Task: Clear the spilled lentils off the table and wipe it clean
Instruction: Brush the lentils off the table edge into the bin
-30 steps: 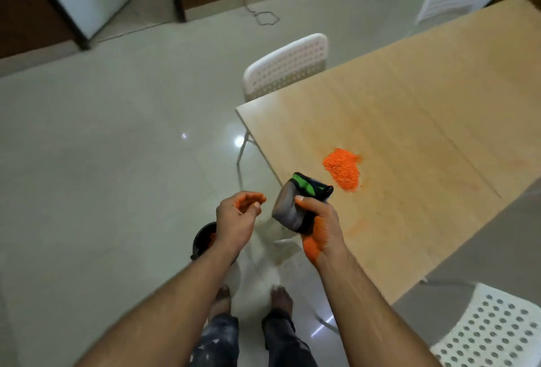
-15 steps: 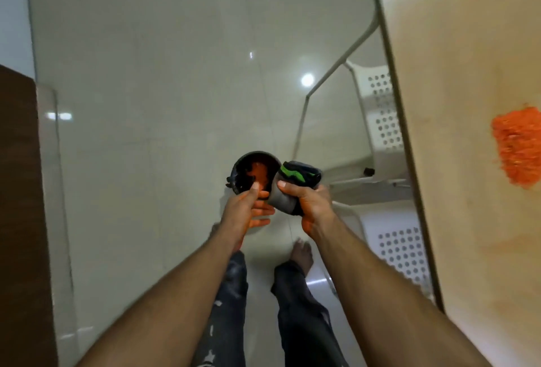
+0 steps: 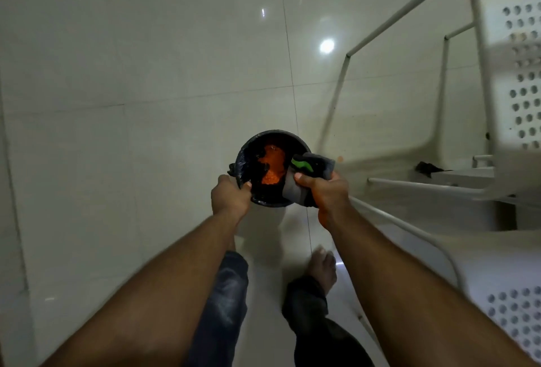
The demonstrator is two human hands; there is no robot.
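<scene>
— Black, that bin (image 3: 270, 205)? And what has your left hand (image 3: 231, 199) got to do with it?

— Yes, a small round black bin on the floor, lined with a dark bag. My left hand grips its near-left rim, fingers curled over the edge, thumb side toward me. It sits just ahead of that hand, mouth up.

— Where are the lentils?

— The orange lentils (image 3: 272, 168) I can see lie in a heap at the bottom of the bin, just ahead of my left hand and to the right of it, between my two hands. The desk is out of sight here, so I can't tell what is left on it.

— And your right hand?

— My right hand (image 3: 323, 193) is clenched round a bunched grey cloth (image 3: 317, 166) with a green stripe, held at the bin's right rim, part of it hanging over the opening. There is orange dust on the heel of that hand.

— So what does the next move hinge on?

— I'd say the cloth has to stay over the mouth of the bin, left of my right hand, so anything shaken loose drops inside. The white chair (image 3: 515, 97) stands off to the right of that hand.
</scene>
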